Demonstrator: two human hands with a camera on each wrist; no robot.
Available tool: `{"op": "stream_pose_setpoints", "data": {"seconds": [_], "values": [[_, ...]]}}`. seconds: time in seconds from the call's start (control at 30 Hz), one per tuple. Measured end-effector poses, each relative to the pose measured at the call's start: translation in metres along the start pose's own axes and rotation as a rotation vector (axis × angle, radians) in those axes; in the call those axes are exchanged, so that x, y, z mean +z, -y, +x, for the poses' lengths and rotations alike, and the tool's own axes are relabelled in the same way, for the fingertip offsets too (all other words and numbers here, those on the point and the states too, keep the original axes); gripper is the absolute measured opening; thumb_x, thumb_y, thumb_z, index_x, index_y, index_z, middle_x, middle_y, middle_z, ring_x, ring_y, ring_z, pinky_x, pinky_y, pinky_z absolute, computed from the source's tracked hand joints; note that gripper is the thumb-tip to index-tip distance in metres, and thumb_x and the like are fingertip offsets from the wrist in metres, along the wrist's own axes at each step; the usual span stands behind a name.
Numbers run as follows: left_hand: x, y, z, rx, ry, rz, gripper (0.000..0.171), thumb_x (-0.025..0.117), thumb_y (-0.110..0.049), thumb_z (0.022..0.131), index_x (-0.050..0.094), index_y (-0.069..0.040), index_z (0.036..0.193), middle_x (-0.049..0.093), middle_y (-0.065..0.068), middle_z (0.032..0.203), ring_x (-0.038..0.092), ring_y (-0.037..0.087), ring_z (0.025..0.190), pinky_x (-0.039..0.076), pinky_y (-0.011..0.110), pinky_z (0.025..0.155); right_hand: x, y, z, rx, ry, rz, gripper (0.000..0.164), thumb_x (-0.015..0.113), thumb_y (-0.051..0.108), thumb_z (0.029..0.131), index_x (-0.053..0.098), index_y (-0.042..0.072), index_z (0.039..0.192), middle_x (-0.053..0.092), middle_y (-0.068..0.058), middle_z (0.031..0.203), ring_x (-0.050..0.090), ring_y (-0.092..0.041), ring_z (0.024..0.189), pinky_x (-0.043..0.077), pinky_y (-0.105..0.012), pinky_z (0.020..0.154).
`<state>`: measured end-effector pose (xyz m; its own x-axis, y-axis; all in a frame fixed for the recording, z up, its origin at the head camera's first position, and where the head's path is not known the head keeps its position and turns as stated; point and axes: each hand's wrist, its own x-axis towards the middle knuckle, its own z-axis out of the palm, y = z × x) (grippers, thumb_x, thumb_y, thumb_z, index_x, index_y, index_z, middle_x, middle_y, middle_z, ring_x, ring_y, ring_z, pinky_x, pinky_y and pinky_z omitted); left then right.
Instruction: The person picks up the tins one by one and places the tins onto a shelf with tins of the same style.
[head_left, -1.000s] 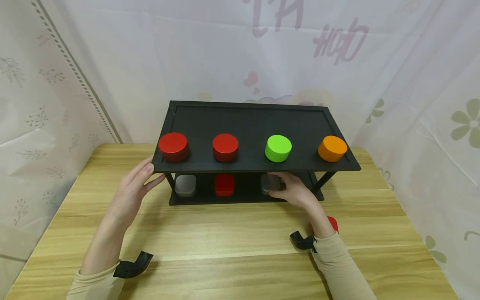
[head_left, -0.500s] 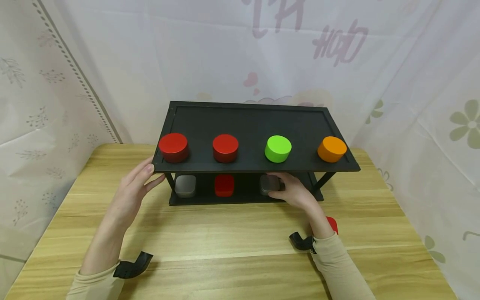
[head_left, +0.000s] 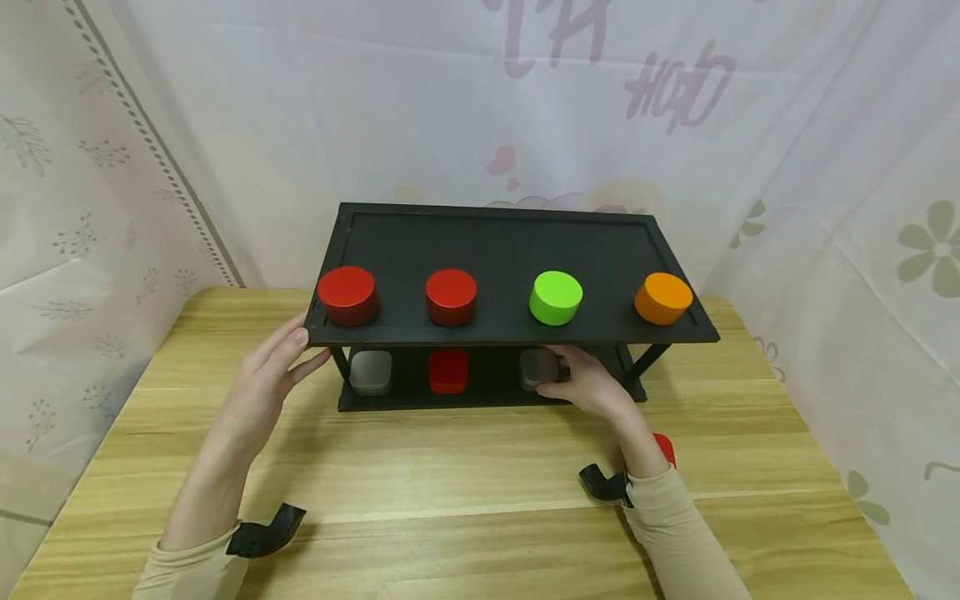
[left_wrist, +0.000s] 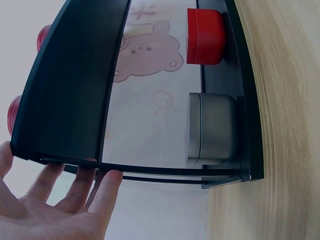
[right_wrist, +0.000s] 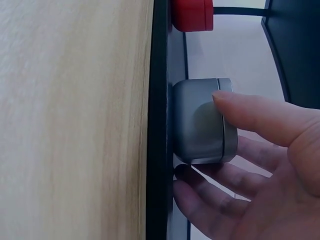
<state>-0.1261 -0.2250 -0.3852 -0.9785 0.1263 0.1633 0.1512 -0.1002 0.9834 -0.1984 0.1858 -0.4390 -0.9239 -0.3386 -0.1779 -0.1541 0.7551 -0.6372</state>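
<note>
A black two-tier shelf [head_left: 495, 242] stands on the wooden table. At its left end my left hand [head_left: 262, 375] holds the upper board's front corner; in the left wrist view the fingers [left_wrist: 107, 192] reach its underside edge. On the lower tier, my right hand [head_left: 592, 383] grips a grey rounded-square tin [head_left: 537, 368]. The right wrist view shows the thumb on the front of this grey tin [right_wrist: 200, 120] near its lid, and the other fingers around its far side, partly hidden. A red tin [head_left: 448, 372] and another grey tin [head_left: 371, 372] sit to its left.
On the upper tier stand two red round tins [head_left: 347, 296], a green round tin [head_left: 556, 297] and an orange round tin [head_left: 663, 298]. A red object [head_left: 665, 448] lies on the table, partly hidden by the right forearm. A patterned curtain [head_left: 420, 100] hangs behind.
</note>
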Motion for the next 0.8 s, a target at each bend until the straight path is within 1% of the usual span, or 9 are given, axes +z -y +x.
{"op": "stream_pose_setpoints", "data": {"seconds": [0.17, 0.4, 0.47, 0.53, 0.63, 0.8], "values": [[0.0, 0.0, 0.0, 0.009, 0.003, -0.007, 0.042, 0.038, -0.017, 0.102, 0.042, -0.004, 0.141, 0.047, -0.001, 0.142, 0.04, 0.006, 0.132, 0.046, 0.02, 0.1, -0.001, 0.0, -0.002, 0.009, 0.0, 0.017, 0.073, 0.074, 0.029, 0.08, 0.04, 0.012, 0.142, 0.048, -0.012, 0.139, 0.053, -0.03, 0.121, 0.047, -0.045, 0.098], [-0.001, 0.001, 0.0, 0.011, 0.003, 0.0, 0.042, 0.038, -0.018, 0.102, 0.042, -0.004, 0.141, 0.049, -0.004, 0.139, 0.041, 0.005, 0.13, 0.046, 0.018, 0.099, -0.002, -0.001, -0.007, -0.029, -0.018, 0.077, 0.068, 0.074, 0.026, 0.08, 0.042, 0.011, 0.138, 0.05, -0.012, 0.133, 0.056, -0.029, 0.117, 0.05, -0.043, 0.095], [-0.001, 0.002, 0.0, 0.015, 0.002, -0.003, 0.041, 0.038, -0.017, 0.102, 0.042, -0.003, 0.141, 0.05, -0.004, 0.138, 0.042, 0.005, 0.129, 0.046, 0.018, 0.099, -0.002, -0.001, -0.009, -0.019, -0.023, 0.076, 0.07, 0.074, 0.027, 0.08, 0.04, 0.013, 0.14, 0.049, -0.011, 0.135, 0.056, -0.028, 0.119, 0.05, -0.042, 0.094], [-0.001, 0.002, 0.001, 0.02, 0.004, -0.006, 0.041, 0.038, -0.017, 0.102, 0.042, -0.003, 0.141, 0.05, -0.004, 0.138, 0.042, 0.005, 0.129, 0.046, 0.018, 0.099, -0.002, -0.001, -0.011, -0.019, -0.023, 0.069, 0.074, 0.074, 0.027, 0.081, 0.036, 0.015, 0.143, 0.045, -0.012, 0.139, 0.054, -0.03, 0.121, 0.051, -0.043, 0.094], [-0.001, 0.001, 0.001, 0.023, 0.006, -0.01, 0.042, 0.038, -0.017, 0.102, 0.042, -0.003, 0.141, 0.048, -0.003, 0.14, 0.041, 0.005, 0.13, 0.046, 0.019, 0.099, -0.004, 0.0, -0.015, 0.003, -0.023, 0.072, 0.079, 0.074, 0.029, 0.081, 0.031, 0.019, 0.146, 0.041, -0.012, 0.144, 0.051, -0.031, 0.125, 0.05, -0.044, 0.095], [0.0, 0.001, 0.001, 0.021, 0.007, -0.021, 0.042, 0.039, -0.017, 0.102, 0.042, -0.003, 0.141, 0.048, -0.002, 0.14, 0.041, 0.005, 0.131, 0.046, 0.019, 0.099, -0.009, 0.002, -0.022, 0.015, -0.023, 0.06, 0.08, 0.073, 0.032, 0.081, 0.029, 0.018, 0.147, 0.039, -0.012, 0.146, 0.049, -0.032, 0.128, 0.049, -0.046, 0.098]]}}
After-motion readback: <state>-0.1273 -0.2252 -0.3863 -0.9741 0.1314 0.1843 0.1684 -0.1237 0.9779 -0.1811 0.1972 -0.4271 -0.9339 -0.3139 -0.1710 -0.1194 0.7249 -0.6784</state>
